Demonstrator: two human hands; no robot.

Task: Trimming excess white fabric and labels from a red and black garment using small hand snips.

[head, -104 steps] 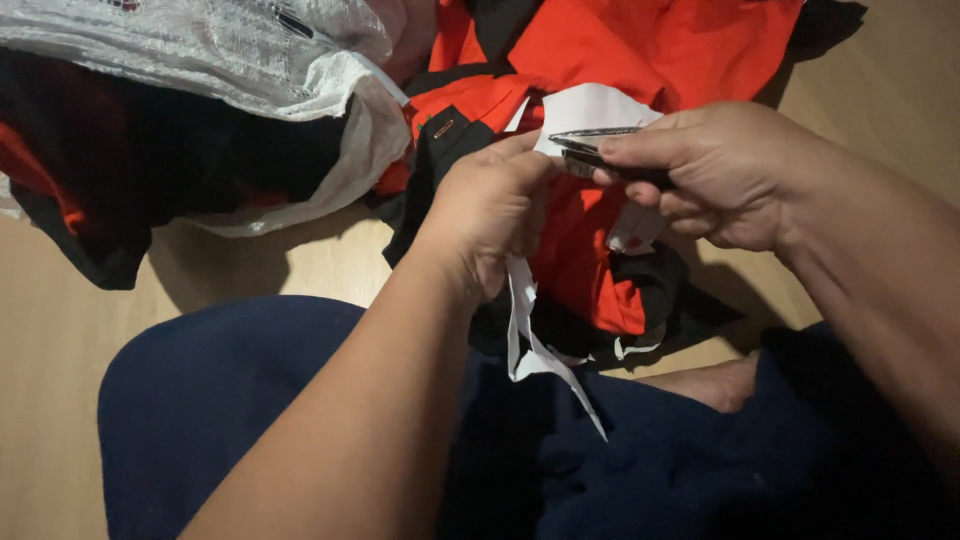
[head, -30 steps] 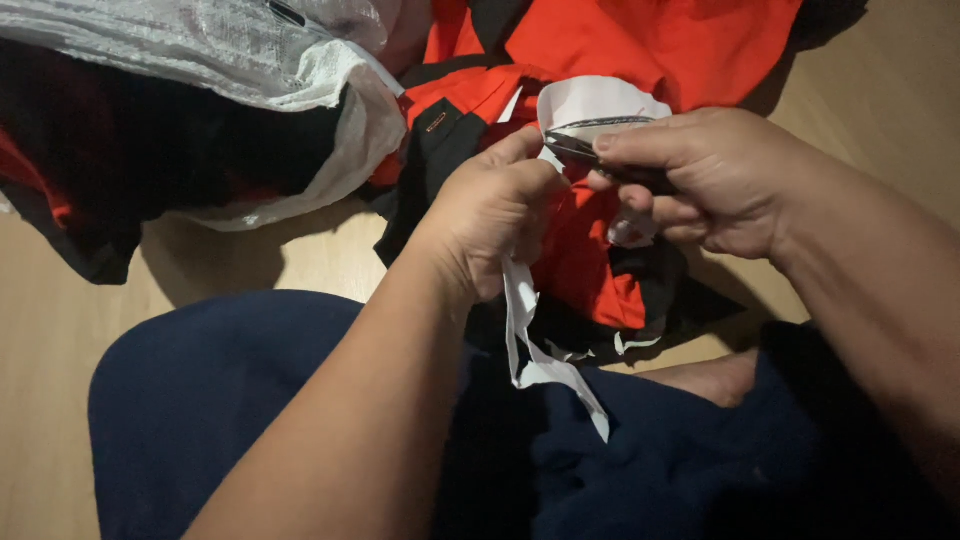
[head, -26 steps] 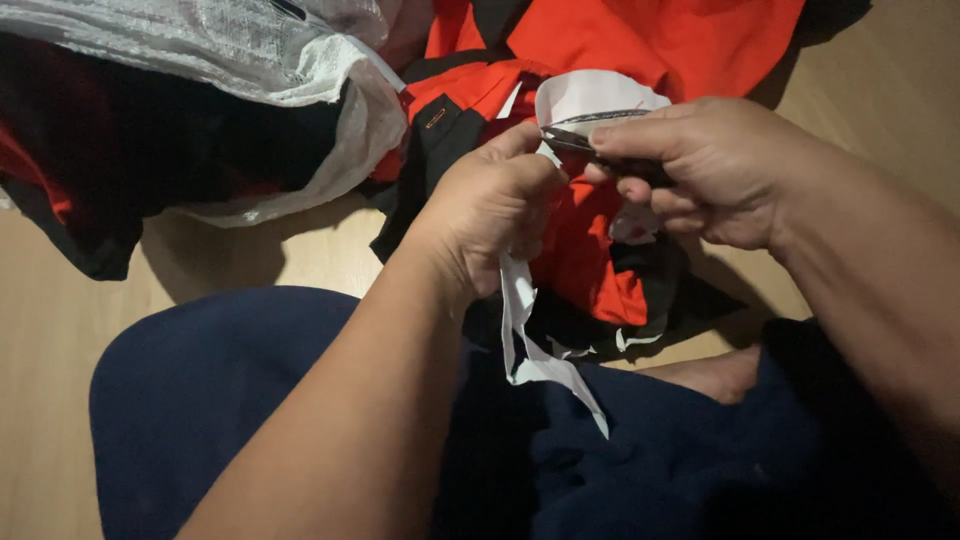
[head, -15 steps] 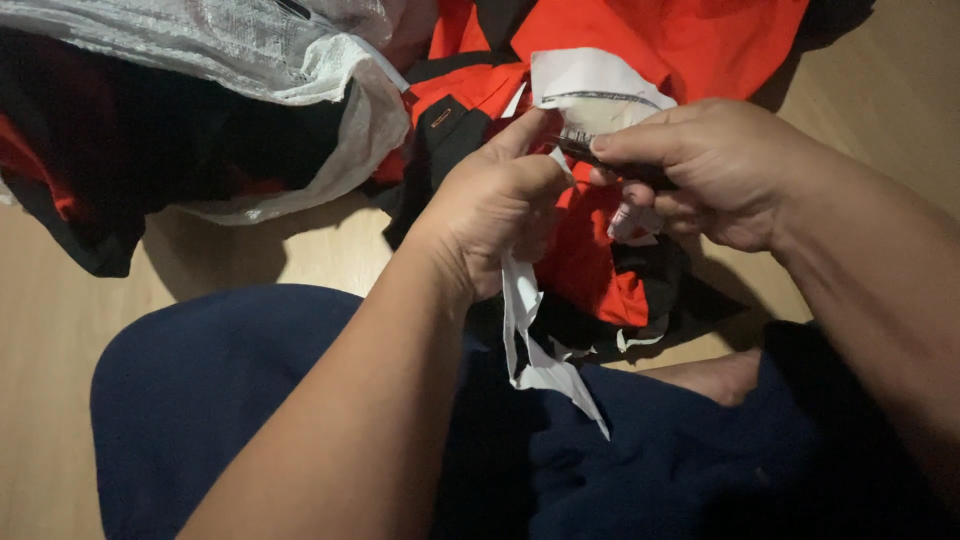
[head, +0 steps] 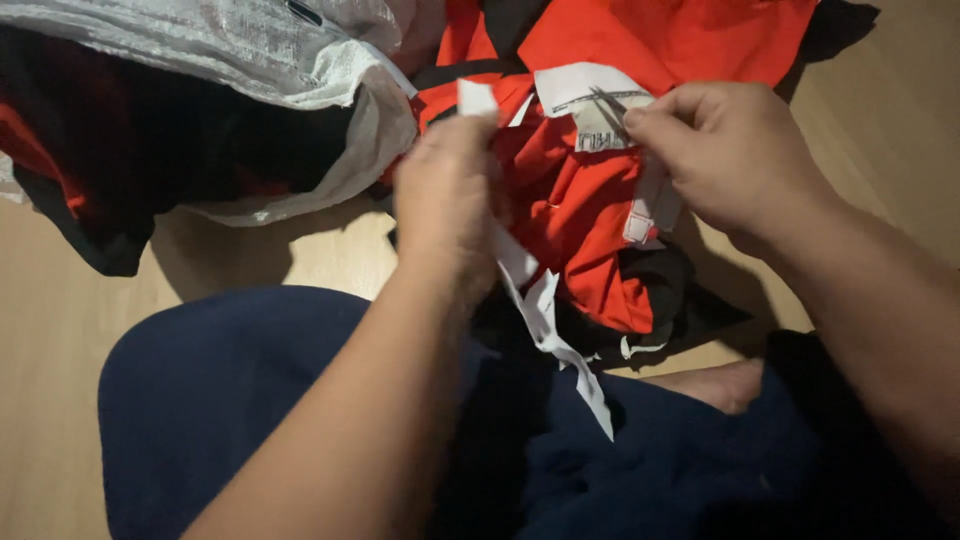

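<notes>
My left hand [head: 447, 205] is closed on several cut white fabric label strips [head: 545, 320], which hang down over my lap. A short white end sticks up above its fingers. My right hand [head: 722, 150] grips a small pair of scissors [head: 607, 100], whose thin dark blades rest on a white sewn-in label [head: 590, 100]. That label sits on a red and black garment [head: 590, 200] spread on the floor in front of me. The two hands are a short way apart.
A white woven plastic sack [head: 250, 60] lies at the upper left with dark and red clothes spilling from it. Below is a light wooden floor [head: 60, 330]. My legs in dark blue trousers [head: 250, 400] fill the lower view, with a bare foot [head: 715, 385] showing.
My left hand has pulled away to the left from the right hand, taking the white strips with it. The label on the garment is now uncovered between the hands.
</notes>
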